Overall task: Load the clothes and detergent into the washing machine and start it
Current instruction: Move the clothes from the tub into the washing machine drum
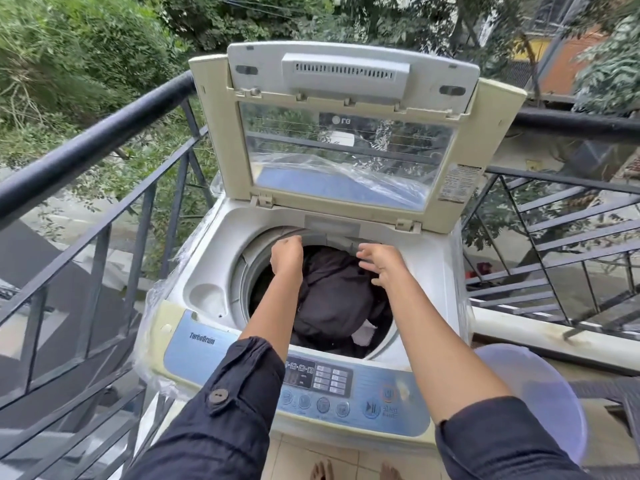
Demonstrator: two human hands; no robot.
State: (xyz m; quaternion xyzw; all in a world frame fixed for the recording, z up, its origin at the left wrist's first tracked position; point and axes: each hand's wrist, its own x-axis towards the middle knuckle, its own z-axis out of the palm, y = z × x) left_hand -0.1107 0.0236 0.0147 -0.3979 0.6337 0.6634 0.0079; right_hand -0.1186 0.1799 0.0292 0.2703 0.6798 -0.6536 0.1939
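A top-loading washing machine (207, 271) stands in front of me with its lid (346, 133) raised upright. Dark clothes (332, 299) fill the drum, with a bit of white cloth (363, 336) at the near right. My left hand (287, 254) reaches over the far left rim of the drum, fingers bent downward, and I cannot see anything in it. My right hand (382, 263) hovers above the dark clothes with its fingers spread and loose. The control panel (329, 386) with its buttons lies below my forearms. No detergent is in view.
A black metal railing (104, 133) runs along the left and behind the machine. A pale purple plastic tub (547, 393) sits on the floor at the right. A metal staircase (571, 237) lies beyond the railing on the right. My bare feet (353, 471) stand on tiles.
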